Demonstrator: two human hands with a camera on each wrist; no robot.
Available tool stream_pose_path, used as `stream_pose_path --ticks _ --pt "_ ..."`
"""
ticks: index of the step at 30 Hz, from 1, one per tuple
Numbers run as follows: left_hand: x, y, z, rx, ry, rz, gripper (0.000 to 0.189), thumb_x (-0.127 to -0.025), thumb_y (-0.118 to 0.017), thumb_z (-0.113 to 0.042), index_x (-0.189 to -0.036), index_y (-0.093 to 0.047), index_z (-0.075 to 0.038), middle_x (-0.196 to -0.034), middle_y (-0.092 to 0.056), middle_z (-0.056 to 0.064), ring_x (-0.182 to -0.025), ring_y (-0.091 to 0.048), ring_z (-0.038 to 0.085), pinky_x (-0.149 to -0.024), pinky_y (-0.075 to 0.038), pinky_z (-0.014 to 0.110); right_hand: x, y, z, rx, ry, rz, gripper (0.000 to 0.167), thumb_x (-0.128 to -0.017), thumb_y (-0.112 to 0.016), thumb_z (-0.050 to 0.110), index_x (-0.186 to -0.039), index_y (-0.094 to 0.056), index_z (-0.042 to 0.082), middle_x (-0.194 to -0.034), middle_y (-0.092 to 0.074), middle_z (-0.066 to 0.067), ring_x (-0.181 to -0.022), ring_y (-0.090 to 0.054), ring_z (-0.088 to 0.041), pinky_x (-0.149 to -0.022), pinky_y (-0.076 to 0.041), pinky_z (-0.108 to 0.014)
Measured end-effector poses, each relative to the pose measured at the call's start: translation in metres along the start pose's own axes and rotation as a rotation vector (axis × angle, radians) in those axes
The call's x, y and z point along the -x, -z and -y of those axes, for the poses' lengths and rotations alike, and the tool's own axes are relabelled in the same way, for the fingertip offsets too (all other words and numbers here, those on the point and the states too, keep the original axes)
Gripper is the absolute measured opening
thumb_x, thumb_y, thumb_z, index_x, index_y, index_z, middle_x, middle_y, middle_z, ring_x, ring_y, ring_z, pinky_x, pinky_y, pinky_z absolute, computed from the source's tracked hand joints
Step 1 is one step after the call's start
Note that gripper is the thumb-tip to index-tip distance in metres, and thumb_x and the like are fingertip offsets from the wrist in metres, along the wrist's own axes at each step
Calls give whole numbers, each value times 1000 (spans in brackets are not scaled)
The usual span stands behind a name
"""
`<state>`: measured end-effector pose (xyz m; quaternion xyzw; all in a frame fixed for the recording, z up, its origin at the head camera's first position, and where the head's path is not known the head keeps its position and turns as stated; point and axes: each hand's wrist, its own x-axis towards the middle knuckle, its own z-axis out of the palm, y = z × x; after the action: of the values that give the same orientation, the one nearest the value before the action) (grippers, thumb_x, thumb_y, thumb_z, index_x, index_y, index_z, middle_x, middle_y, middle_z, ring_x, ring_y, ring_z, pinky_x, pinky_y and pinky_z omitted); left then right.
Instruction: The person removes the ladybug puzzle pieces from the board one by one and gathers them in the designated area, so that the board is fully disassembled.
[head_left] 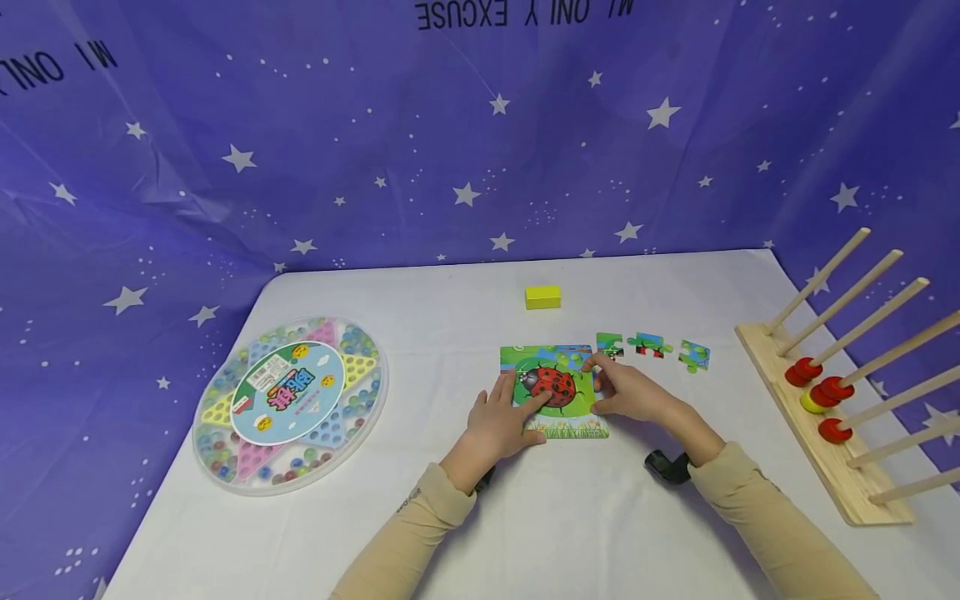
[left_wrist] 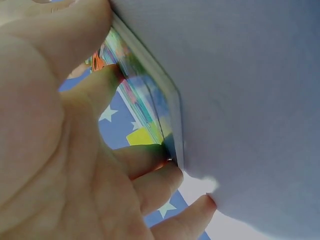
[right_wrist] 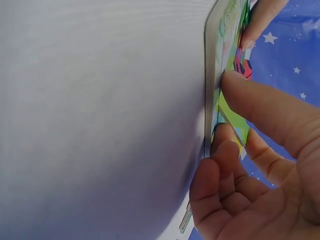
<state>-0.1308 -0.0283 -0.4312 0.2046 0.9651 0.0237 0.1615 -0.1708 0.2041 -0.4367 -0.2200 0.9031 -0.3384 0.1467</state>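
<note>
A ladybird jigsaw puzzle (head_left: 573, 422) lies flat on the white table. My left hand (head_left: 495, 425) rests across its left side with fingers spread. The left wrist view shows the fingertips at the edge of the puzzle (left_wrist: 150, 95). At the right edge, my right hand (head_left: 630, 393) holds the puzzle with bent fingers. Its thumb (right_wrist: 250, 97) presses the picture in the right wrist view, the other fingers curling by the edge. Whether it pinches a separate piece I cannot tell. Loose puzzle pieces (head_left: 651, 345) lie beyond the right hand.
A yellow block (head_left: 542, 297) sits behind the puzzle. To the left lies a round marble-game box (head_left: 288, 392). On the right stands a wooden peg rack (head_left: 810, 442) with red and yellow beads. A black object (head_left: 666, 467) shows beside the right wrist.
</note>
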Motion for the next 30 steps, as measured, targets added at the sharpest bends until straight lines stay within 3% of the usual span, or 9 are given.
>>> stream_pose_path --ticks 12,18,24,30 --pt "0 0 0 -1 4 -1 65 -83 -49 -58 -141 -26 -42 -149 -8 15 -136 -10 26 -103 -23 45 -4 0 -2 -2 39 -21 43 -75 -73 4 -111 -51 -3 -92 -51 -11 -69 -46 -16 -60 -41 -31" --pt "0 1 0 -5 3 -3 65 -82 -49 -58 -141 -25 -42 -149 -8 16 -136 -10 27 -103 -23 46 -2 0 -2 26 45 -34 44 -76 -71 4 -115 -51 2 -92 -55 -8 -71 -51 -14 -61 -44 -30" --pt "1 3 -2 -11 -1 -2 65 -83 -49 -58 -141 -26 -41 -149 -9 16 -136 -10 27 -103 -23 46 2 0 -2 22 64 -21 47 -76 -71 5 -119 -50 2 -85 -54 -4 -66 -47 -13 -58 -41 -29" --pt "2 3 -1 1 -1 0 64 -84 -49 -57 -141 -27 -40 -149 -8 16 -136 -9 27 -103 -23 46 8 8 -9 -32 54 -32 47 -78 -70 6 -121 -49 6 -88 -53 -6 -66 -49 -14 -57 -41 -28"
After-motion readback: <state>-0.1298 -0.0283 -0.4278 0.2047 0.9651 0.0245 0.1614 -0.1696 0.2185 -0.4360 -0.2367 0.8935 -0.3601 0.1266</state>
